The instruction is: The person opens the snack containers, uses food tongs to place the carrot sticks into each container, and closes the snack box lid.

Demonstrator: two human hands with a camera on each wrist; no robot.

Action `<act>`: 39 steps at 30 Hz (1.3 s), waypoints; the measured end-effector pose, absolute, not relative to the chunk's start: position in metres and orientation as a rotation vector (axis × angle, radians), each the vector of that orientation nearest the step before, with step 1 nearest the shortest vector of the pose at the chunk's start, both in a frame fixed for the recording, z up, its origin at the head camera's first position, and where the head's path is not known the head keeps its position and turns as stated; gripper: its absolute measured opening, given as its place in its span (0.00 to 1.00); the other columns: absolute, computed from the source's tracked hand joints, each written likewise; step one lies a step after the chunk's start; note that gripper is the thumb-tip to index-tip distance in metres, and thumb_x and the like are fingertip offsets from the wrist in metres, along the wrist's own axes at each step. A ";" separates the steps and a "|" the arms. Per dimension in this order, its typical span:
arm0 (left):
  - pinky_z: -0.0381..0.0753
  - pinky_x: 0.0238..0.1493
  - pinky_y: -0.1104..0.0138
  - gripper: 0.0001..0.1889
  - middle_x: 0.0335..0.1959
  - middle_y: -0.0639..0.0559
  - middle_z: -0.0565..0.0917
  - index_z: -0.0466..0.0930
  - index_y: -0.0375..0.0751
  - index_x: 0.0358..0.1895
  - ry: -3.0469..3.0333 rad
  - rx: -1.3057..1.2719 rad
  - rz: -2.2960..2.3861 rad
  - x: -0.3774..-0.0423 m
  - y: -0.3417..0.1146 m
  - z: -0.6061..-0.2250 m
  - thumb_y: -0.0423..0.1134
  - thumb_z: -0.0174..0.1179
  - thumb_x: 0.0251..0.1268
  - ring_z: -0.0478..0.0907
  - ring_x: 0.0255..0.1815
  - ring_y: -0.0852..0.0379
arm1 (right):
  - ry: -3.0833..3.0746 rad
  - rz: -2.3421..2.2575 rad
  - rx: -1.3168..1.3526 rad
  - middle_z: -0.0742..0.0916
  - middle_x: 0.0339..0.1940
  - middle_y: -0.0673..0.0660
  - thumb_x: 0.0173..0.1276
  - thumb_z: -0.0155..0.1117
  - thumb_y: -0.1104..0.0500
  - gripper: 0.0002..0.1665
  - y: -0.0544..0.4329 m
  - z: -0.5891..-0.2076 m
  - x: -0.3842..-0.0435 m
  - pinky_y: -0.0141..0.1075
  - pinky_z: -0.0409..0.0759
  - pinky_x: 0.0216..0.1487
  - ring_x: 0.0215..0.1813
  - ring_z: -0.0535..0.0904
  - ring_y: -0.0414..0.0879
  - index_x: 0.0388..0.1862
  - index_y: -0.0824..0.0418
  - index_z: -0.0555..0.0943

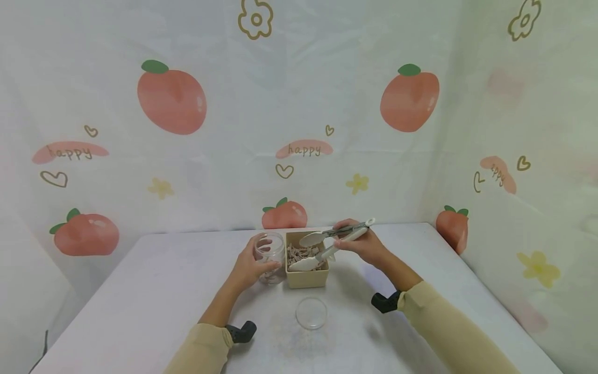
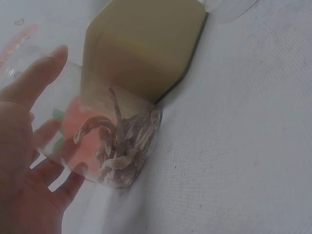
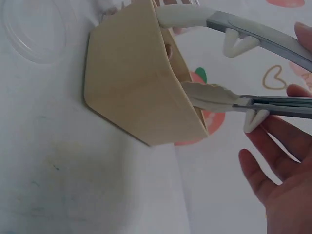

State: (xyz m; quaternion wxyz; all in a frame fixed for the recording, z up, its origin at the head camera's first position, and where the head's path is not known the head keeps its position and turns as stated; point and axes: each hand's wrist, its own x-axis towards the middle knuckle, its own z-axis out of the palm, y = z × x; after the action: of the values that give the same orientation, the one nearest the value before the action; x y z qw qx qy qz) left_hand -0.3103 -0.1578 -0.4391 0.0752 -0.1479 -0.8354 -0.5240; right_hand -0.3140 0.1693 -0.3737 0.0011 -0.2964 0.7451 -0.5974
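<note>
My left hand (image 1: 252, 265) grips a clear jar (image 1: 273, 254) by its side, thumb and fingers around the wall. In the left wrist view, brownish dried strips (image 2: 122, 151) with a whitish dusting lie at the jar's bottom. Beside the jar stands a beige square box (image 1: 307, 279) with more of the dried strips (image 1: 301, 253) inside. My right hand (image 1: 357, 241) holds a pair of tongs (image 1: 340, 251) with grey-and-white handles and pale tips. The tongs are spread, their tips within the box opening over the strips.
A round clear lid (image 1: 311, 313) lies on the white tabletop (image 1: 187, 291) in front of the box. Behind the table hangs a white curtain (image 1: 224, 171) printed with peaches, hearts and flowers.
</note>
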 end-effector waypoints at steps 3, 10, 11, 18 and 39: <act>0.69 0.58 0.45 0.47 0.64 0.42 0.73 0.56 0.41 0.73 -2.502 -0.445 -1.568 -0.312 -0.158 -0.441 0.42 0.75 0.52 0.71 0.63 0.41 | 2.370 -1.806 -0.927 0.79 0.49 0.73 0.62 0.69 0.67 0.23 0.169 -0.375 -0.320 0.35 0.78 0.44 0.47 0.78 0.54 0.54 0.73 0.74; 0.68 0.59 0.45 0.46 0.65 0.40 0.72 0.57 0.44 0.72 -2.491 -0.454 -1.578 -0.313 -0.158 -0.442 0.43 0.75 0.52 0.70 0.64 0.42 | 2.419 -1.715 -0.841 0.81 0.47 0.73 0.61 0.70 0.68 0.24 0.160 -0.374 -0.330 0.35 0.78 0.44 0.42 0.79 0.45 0.55 0.73 0.75; 0.68 0.59 0.45 0.46 0.65 0.40 0.72 0.57 0.44 0.72 -2.489 -0.453 -1.578 -0.313 -0.157 -0.442 0.43 0.75 0.52 0.70 0.64 0.42 | 2.433 -1.710 -0.824 0.81 0.47 0.73 0.60 0.70 0.68 0.24 0.159 -0.373 -0.330 0.35 0.78 0.44 0.42 0.79 0.45 0.55 0.73 0.75; 0.68 0.59 0.45 0.45 0.65 0.41 0.72 0.57 0.43 0.72 -2.491 -0.452 -1.580 -0.311 -0.156 -0.439 0.40 0.74 0.52 0.70 0.64 0.42 | 2.516 -1.691 -0.714 0.82 0.47 0.73 0.60 0.70 0.67 0.23 0.151 -0.358 -0.316 0.37 0.77 0.43 0.40 0.80 0.44 0.53 0.75 0.76; 0.68 0.59 0.44 0.46 0.66 0.41 0.71 0.56 0.45 0.73 -2.507 -0.442 -1.587 -0.311 -0.158 -0.441 0.44 0.74 0.52 0.69 0.63 0.40 | 2.639 -1.830 -0.549 0.84 0.46 0.66 0.62 0.70 0.64 0.17 0.140 -0.360 -0.299 0.39 0.76 0.45 0.42 0.78 0.45 0.46 0.73 0.80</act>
State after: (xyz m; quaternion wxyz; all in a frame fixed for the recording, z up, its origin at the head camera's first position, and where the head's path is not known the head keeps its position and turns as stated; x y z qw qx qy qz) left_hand -0.3108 -0.1585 -0.4407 0.0708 -0.1471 -0.8335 -0.5278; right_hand -0.2987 0.1397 -0.3597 -0.0582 -0.1682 0.8086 -0.5608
